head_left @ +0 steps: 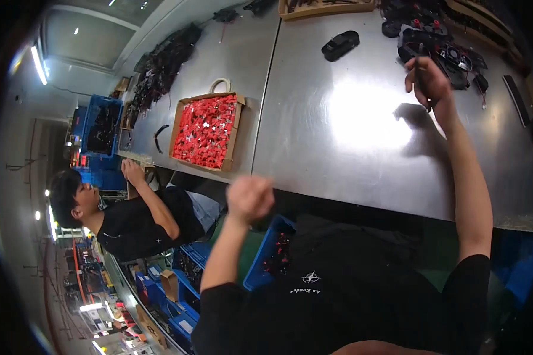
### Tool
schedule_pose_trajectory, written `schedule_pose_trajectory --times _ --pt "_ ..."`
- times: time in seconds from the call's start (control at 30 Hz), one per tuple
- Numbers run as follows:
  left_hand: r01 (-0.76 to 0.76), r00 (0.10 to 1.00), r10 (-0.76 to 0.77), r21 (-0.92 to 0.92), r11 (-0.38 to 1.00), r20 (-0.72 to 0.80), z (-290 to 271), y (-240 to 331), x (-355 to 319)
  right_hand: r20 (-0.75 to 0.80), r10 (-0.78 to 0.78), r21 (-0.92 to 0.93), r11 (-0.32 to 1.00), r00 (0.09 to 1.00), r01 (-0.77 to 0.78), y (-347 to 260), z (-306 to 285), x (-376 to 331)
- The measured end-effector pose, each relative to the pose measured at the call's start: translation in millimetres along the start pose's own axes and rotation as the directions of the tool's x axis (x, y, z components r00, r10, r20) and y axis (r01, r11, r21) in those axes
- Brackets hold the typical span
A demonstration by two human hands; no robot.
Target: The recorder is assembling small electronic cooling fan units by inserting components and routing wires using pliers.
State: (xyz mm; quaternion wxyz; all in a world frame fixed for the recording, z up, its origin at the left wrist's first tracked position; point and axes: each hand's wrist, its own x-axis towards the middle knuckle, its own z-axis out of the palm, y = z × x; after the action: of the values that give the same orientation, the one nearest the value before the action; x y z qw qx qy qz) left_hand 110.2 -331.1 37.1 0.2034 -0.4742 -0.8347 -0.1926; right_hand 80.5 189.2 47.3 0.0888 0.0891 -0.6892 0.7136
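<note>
Head view: we looked down on a shiny, silver-grey metal worktop point(305, 148), our places read on a clock face about the picture's centre. Our bare right hand point(433, 89) was raised over it at 2 o'clock, its grip closed on a slim, dark, rod-like object point(419, 70) standing out between the fingers; we could not make out its kind. Our left hand point(250, 198) was blurred, near the centre by the worktop's front edge, fingers curled in; we could not tell whether its grip had hold of anything.

From the right hand, a cluster of black plastic parts with red bits point(447, 52) lay at 1 o'clock, a small black car-shaped body point(340, 45) at 10 and a flat black bar point(516, 100) at 3. From the left hand, a shallow brown cardboard tray point(233, 139) full of small red pieces point(204, 131) sat at 11. At 8 to 9 o'clock from centre we saw a co-worker in a black shirt point(136, 231).
</note>
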Motion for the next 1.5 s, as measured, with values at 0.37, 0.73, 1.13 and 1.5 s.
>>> schedule_pose_trajectory --times 0.37,0.73,1.13,1.5 --pt "0.531 0.717 -0.671 0.476 0.701 0.189 -11 -194 120 0.410 -0.084 -0.763 0.513 0.908 0.392 16 48 -6" --pt "0.705 0.700 -0.704 0.270 0.656 -0.117 -16 -181 77 0.421 -0.234 -0.747 0.458 0.876 0.481 21 44 -8" --pt "0.605 0.748 -0.532 -0.737 0.300 0.398 66 44 189 0.218 -0.143 -0.387 0.895 0.965 0.220 -8 95 -33" --pt "0.569 0.808 -0.564 -0.469 0.675 0.168 71 -151 240 0.376 -0.109 -0.495 0.816 0.920 0.299 9 84 -28"
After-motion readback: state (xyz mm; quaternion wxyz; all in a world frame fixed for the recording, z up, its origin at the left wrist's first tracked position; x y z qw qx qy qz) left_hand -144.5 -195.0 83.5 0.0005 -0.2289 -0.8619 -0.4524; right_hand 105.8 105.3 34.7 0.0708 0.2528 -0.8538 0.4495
